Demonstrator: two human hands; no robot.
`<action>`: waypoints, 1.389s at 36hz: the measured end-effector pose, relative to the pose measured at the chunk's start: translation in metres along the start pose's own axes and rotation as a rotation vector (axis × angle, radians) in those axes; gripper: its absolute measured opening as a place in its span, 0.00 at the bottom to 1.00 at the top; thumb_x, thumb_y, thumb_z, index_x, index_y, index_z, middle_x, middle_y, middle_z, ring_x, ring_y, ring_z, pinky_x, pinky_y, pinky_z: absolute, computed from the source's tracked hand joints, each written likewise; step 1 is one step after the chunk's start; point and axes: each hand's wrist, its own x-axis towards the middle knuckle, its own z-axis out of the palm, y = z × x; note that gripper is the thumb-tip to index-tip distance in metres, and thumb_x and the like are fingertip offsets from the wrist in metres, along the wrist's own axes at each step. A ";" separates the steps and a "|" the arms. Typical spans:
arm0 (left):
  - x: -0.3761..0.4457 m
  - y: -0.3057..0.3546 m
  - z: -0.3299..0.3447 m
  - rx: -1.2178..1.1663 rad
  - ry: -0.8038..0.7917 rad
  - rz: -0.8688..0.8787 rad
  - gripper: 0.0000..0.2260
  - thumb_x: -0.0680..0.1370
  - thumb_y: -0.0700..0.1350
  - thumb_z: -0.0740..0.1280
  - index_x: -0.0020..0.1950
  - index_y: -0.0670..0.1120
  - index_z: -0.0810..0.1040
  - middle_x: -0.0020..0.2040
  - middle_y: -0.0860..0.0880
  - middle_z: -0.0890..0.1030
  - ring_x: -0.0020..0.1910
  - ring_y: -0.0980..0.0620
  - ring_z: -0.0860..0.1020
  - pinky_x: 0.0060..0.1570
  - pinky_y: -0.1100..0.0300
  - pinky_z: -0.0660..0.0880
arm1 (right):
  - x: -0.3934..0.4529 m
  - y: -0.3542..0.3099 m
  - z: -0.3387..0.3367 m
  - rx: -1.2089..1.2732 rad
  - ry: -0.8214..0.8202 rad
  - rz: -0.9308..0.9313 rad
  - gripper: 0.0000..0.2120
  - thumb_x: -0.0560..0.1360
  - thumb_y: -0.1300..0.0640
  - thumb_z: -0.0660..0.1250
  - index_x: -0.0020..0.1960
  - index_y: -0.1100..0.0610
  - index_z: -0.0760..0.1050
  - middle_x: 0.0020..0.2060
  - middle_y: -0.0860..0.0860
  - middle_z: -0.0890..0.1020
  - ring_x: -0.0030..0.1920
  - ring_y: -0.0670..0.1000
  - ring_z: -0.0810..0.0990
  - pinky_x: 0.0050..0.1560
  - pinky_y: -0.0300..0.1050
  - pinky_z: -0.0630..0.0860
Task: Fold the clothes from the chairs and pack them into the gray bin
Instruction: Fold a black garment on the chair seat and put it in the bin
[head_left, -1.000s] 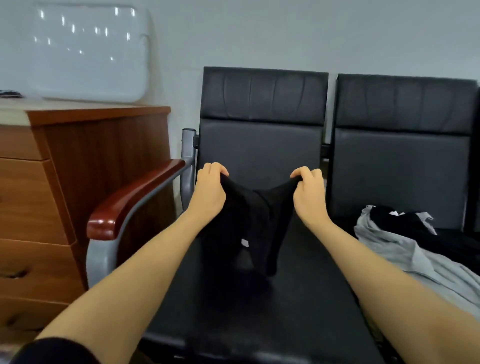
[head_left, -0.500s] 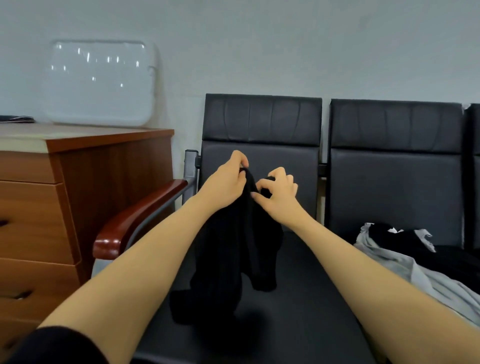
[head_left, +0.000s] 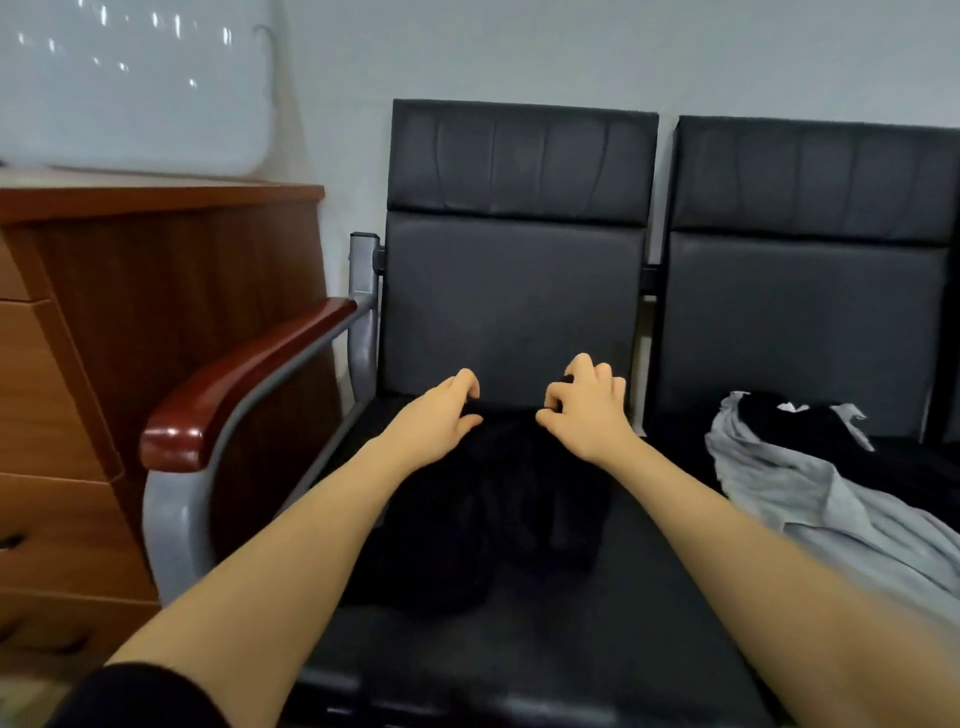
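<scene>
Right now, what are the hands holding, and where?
Both hands, left and right, pinch the black garment's far edge, one corner each, on the seat.

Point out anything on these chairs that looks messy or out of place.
The gray garment lies crumpled on the right chair's seat, unfolded, with dark clothing bunched on top of it. On the left chair, the black garment under both hands looks rumpled rather than flat. Nothing looks spilled or damaged.
</scene>
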 end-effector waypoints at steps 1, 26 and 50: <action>-0.002 -0.003 0.007 -0.017 -0.024 -0.023 0.10 0.79 0.48 0.64 0.54 0.46 0.66 0.49 0.51 0.74 0.46 0.50 0.74 0.46 0.55 0.72 | -0.001 0.002 0.005 -0.016 -0.005 0.006 0.10 0.75 0.49 0.64 0.46 0.55 0.78 0.53 0.49 0.63 0.56 0.53 0.62 0.56 0.45 0.57; 0.004 -0.006 0.014 -0.081 0.065 -0.023 0.16 0.81 0.38 0.56 0.67 0.45 0.73 0.61 0.47 0.76 0.60 0.49 0.75 0.60 0.52 0.72 | -0.009 -0.020 0.058 0.041 0.016 -0.135 0.25 0.68 0.34 0.68 0.55 0.52 0.76 0.56 0.50 0.63 0.54 0.51 0.60 0.53 0.42 0.50; -0.013 -0.008 -0.030 0.354 0.201 0.038 0.09 0.82 0.43 0.57 0.59 0.43 0.71 0.54 0.46 0.73 0.44 0.46 0.76 0.36 0.58 0.66 | -0.004 -0.010 0.014 0.004 0.295 0.075 0.10 0.78 0.57 0.57 0.47 0.61 0.75 0.50 0.52 0.66 0.48 0.51 0.60 0.55 0.47 0.58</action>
